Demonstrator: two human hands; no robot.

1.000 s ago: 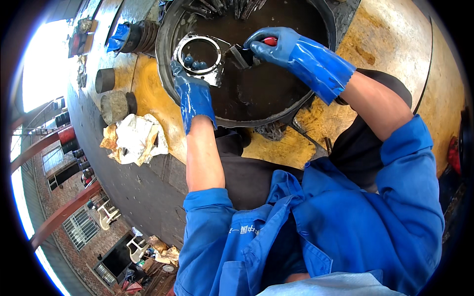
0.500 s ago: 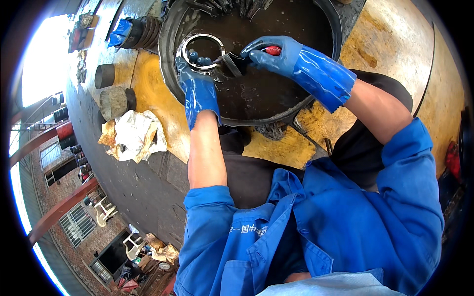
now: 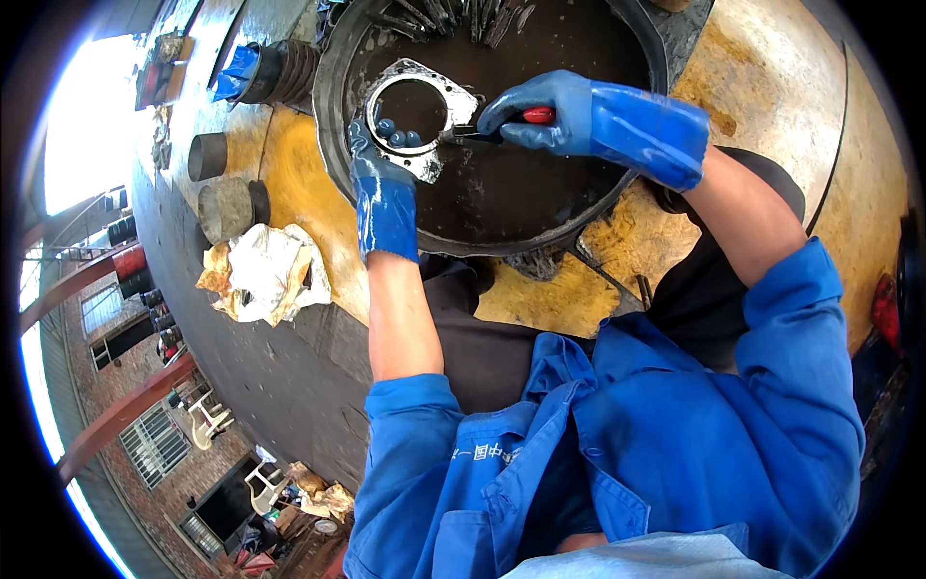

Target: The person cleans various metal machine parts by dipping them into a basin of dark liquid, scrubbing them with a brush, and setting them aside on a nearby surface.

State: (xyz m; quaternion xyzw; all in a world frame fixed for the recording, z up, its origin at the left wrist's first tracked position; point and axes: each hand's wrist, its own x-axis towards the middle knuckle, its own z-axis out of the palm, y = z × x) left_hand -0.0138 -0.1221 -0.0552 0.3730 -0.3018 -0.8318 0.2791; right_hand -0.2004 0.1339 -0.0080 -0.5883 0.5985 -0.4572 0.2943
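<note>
My left hand [image 3: 381, 174], in a blue rubber glove, is closed on the lower left rim of a metal flange [image 3: 453, 94]. Its fingertips come up through the round opening. The flange has a wide ring, pointed corners and small holes, and is held over dark liquid in a large black basin [image 3: 333, 145]. In my gloved right hand [image 3: 550, 111] is a tool with a red handle [image 3: 540, 115]. The tool's dark flat end touches or nearly touches the flange's right side; its exact kind is unclear.
Several dark metal pieces [image 3: 453, 19] lie at the basin's far edge. Left of the basin are a crumpled white cloth [image 3: 275, 275], short cylinders [image 3: 225, 207] and a stack of dark rings [image 3: 280, 69]. The basin stands on yellow-stained sheets [image 3: 535, 304].
The flange has been turned, so its broad face and corners now show. My right hand has moved slightly right, and the tool's flat end appears narrower, by the flange's edge.
</note>
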